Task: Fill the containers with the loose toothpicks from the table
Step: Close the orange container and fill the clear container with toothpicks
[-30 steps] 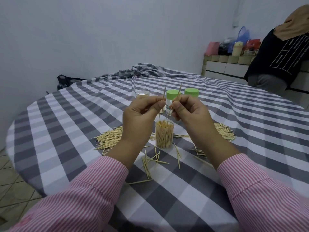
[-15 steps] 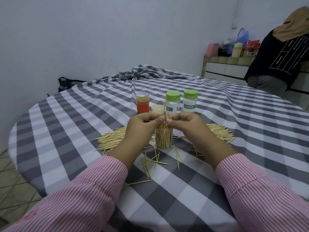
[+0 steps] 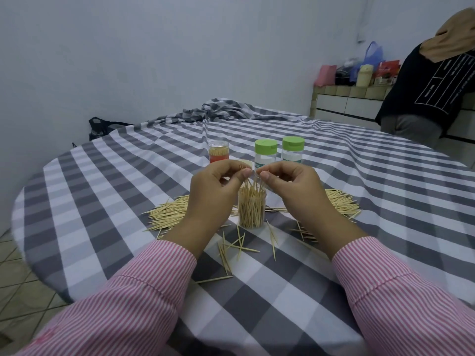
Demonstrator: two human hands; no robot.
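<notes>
A clear open container (image 3: pixel 252 210), packed with upright toothpicks, stands at the table's middle. My left hand (image 3: pixel 214 191) and my right hand (image 3: pixel 290 187) hover just above its mouth, each pinching toothpicks whose lower ends dip into the container. Loose toothpicks lie in a heap at the left (image 3: pixel 168 214), a heap at the right (image 3: pixel 339 202), and scattered in front (image 3: pixel 237 246). Behind stand two green-lidded containers (image 3: pixel 266 154) (image 3: pixel 292 151) and a red-based container (image 3: pixel 218 152) with toothpicks inside.
The round table wears a grey and white checked cloth (image 3: pixel 128 181), bunched at the far edge. A person in black stands at the back right (image 3: pixel 431 83) by a counter with bags. A pale lid (image 3: pixel 245 163) lies behind my left hand.
Both hands came down from chest height to the container's mouth, bringing the pinched toothpicks into it. The containers behind are now in plain view.
</notes>
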